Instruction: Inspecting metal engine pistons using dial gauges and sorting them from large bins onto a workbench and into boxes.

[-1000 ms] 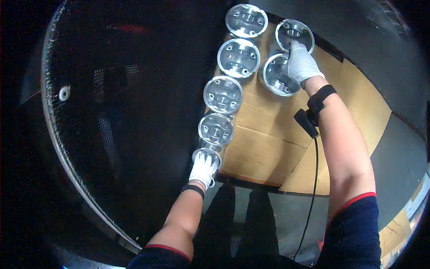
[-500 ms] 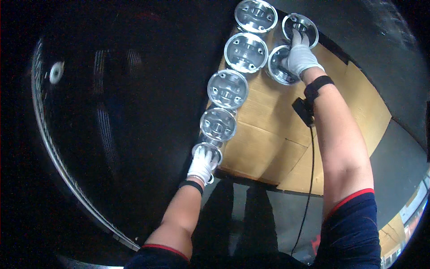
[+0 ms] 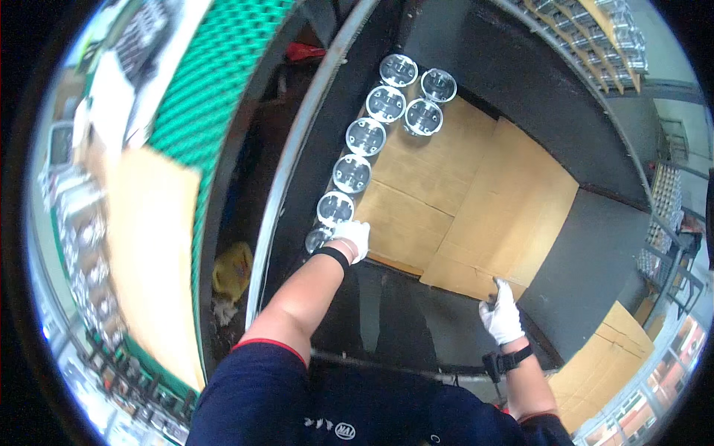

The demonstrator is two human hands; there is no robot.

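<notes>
Metal pistons stand open side up along the left side of a dark box, with a row of several and a shorter row of two, among them the far piston (image 3: 439,86), beside it. My left hand (image 3: 352,239), in a white glove, is at the near end of the longer row. It lies against the nearest piston (image 3: 319,239), partly covering it, just below another piston (image 3: 335,209); its fingertips are hard to make out. Over the near right part of the box, my gloved right hand (image 3: 503,312) holds nothing, its index finger stretched out and thumb apart.
Brown cardboard (image 3: 476,201) lines the box floor. A metal rim (image 3: 279,193) borders the dark wall on the left. Beyond it are green ribbed matting (image 3: 216,82) and more metal parts (image 3: 93,267). Stacked parts on boards (image 3: 587,37) stand beyond the far right wall.
My right hand has left the pistons of the shorter row and come back toward me. My left hand has moved off the inside of a piston. The view has shifted, showing more surroundings.
</notes>
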